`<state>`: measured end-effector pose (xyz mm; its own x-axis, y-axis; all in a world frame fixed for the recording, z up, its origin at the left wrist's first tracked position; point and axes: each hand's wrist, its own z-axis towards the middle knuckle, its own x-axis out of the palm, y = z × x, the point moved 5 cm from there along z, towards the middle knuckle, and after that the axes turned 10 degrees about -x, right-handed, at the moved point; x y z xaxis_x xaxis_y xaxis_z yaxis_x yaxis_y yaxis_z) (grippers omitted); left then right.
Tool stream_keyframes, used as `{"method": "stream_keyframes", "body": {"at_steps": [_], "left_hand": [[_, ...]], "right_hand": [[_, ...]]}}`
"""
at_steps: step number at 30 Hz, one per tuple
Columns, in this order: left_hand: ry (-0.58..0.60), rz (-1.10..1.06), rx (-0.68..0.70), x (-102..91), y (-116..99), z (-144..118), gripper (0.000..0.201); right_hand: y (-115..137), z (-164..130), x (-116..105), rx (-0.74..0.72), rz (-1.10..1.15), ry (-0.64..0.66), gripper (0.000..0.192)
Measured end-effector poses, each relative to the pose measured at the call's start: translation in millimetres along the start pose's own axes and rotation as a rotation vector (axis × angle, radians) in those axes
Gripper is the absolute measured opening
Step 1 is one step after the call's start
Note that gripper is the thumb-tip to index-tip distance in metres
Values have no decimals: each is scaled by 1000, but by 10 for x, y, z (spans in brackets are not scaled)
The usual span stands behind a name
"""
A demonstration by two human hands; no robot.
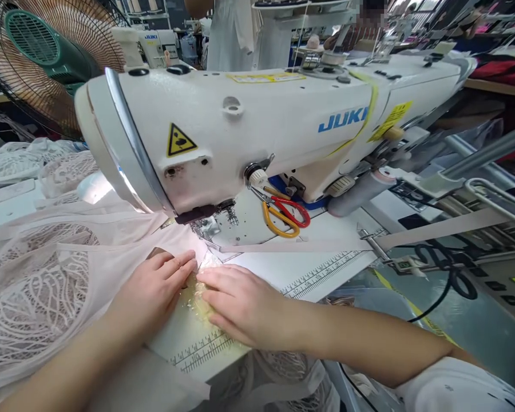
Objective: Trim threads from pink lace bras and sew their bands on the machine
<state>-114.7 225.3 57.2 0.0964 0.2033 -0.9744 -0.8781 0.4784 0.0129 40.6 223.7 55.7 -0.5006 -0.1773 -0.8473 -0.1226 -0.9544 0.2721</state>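
left hand (154, 286) flat on pink fabric (111, 252), fingers straight, palm down, gripping nothing. right hand (236, 303) flat too, fingertips pressing a small pale lace piece (201, 292) onto the bed, touching left fingertips. fabric spread left of the needle, edge tucked under the presser foot (201, 220) of the white sewing machine (257, 120). printed ruler (326, 272) along the table edge by the right wrist. scissors (285, 214), 1 red loop and 1 yellow, behind the needle. tape strip (433, 229) running in from the right. fan (47, 51) at upper left.
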Motion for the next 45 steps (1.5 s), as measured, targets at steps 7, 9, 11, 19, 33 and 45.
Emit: {"method": "stream_keyframes", "body": {"at_steps": [7,9,11,19,33,45], "left_hand": [[68,-12,5,13,145,90,36],[69,-31,-6,13,184,103,37],[71,-47,-19,13,215,110,38],[78,-31,-12,7,345,183,39],[91,194,-145,98,545,268,41],[37,571,-423,-373,462,-969,49]], "right_hand": [[-158,-165,-90,110,32,-82,24],[-160,-171,-85,112,35,-83,24],[-158,-170,-79,119,36,-76,24],[-151,-165,-60,159,61,-39,21],[637,183,237,-121,132,-129,24],[1061,353,698,-179,-126,46,11]]}}
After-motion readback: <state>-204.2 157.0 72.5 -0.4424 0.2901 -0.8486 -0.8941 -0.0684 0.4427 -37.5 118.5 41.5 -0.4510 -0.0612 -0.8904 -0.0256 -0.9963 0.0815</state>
